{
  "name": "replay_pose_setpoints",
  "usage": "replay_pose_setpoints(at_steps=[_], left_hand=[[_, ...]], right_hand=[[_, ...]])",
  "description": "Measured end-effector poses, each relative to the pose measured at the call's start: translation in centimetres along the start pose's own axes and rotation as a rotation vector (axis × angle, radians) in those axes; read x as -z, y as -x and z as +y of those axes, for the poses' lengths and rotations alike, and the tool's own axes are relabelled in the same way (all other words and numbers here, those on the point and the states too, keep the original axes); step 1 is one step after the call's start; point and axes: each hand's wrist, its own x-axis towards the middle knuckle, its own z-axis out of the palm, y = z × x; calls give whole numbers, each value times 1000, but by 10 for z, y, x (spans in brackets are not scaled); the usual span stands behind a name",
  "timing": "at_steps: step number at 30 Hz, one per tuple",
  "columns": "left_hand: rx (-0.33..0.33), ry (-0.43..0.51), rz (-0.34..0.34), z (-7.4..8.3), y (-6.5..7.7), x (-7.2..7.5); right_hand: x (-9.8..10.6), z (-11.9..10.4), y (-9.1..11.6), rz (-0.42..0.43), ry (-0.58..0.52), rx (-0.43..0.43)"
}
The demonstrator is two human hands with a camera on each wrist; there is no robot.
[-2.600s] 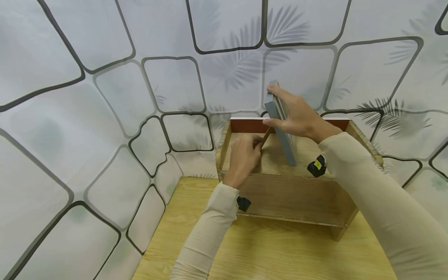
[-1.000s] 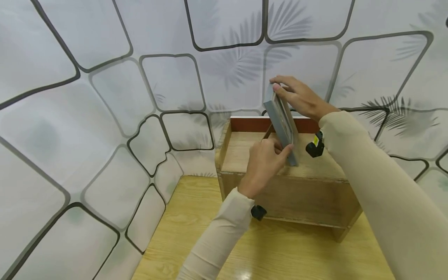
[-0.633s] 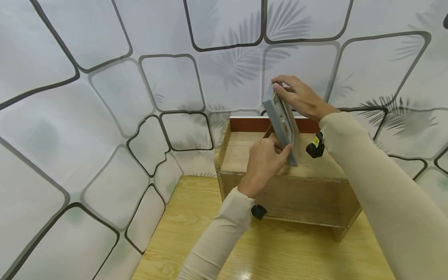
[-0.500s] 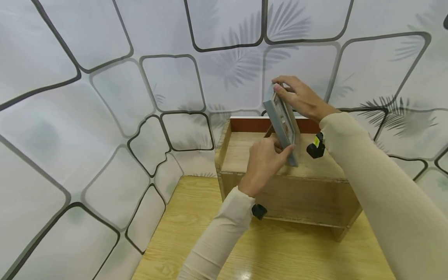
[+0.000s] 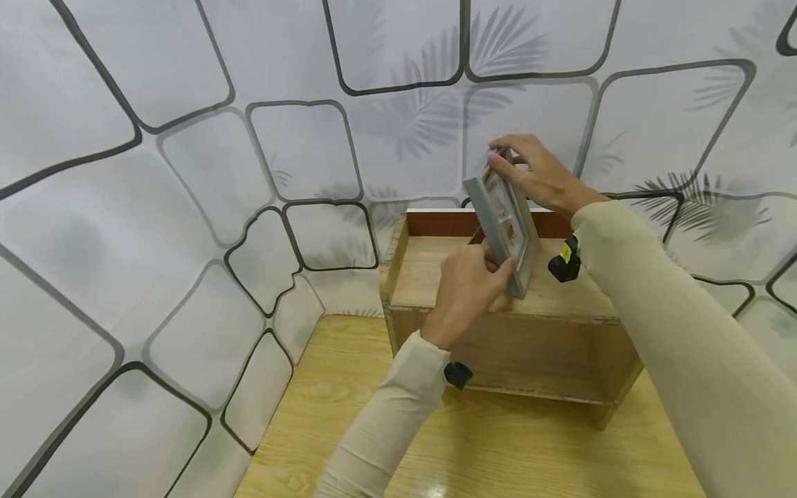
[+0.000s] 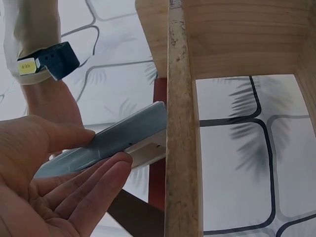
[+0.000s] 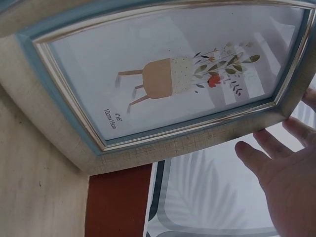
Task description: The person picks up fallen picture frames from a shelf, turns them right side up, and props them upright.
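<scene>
A picture frame [image 5: 512, 228] with a blue-grey side and a beige front border stands tilted on the top board of a small wooden shelf [image 5: 429, 280]. Its print, a pot of flowers on legs, shows large in the right wrist view. My left hand [image 5: 463, 287] pinches the frame's lower near edge, thumb on the blue side [image 6: 123, 131] and fingers behind. Up at the top corner, my right hand [image 5: 538, 173] holds the frame between thumb and fingers. A brown support leg [image 6: 136, 212] sticks out from the back, partly hidden in the head view.
The shelf has raised side walls, a red-brown back strip [image 5: 436, 223] and an open lower compartment [image 5: 529, 353]. It stands on a yellow wood-grain table [image 5: 498, 456], close to the patterned wall [image 5: 411, 152] behind. Another wall runs along the left.
My left hand has gone from the support leg to the frame's lower edge, and my right hand has shifted to its top. The frame has turned, showing more of its picture.
</scene>
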Motion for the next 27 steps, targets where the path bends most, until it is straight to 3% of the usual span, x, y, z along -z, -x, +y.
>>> replay_pose_setpoints(at_steps=[13,19,27], left_hand=[[58,-11,-22,-1,0,6],[70,0,-34,-3,0,9],[61,-22,-43,-6,-2,12]], right_hand=[[7,-3,6,31,53,-138],[9,-2,8,87,86,-129],[14,-4,10,89,139,-117]])
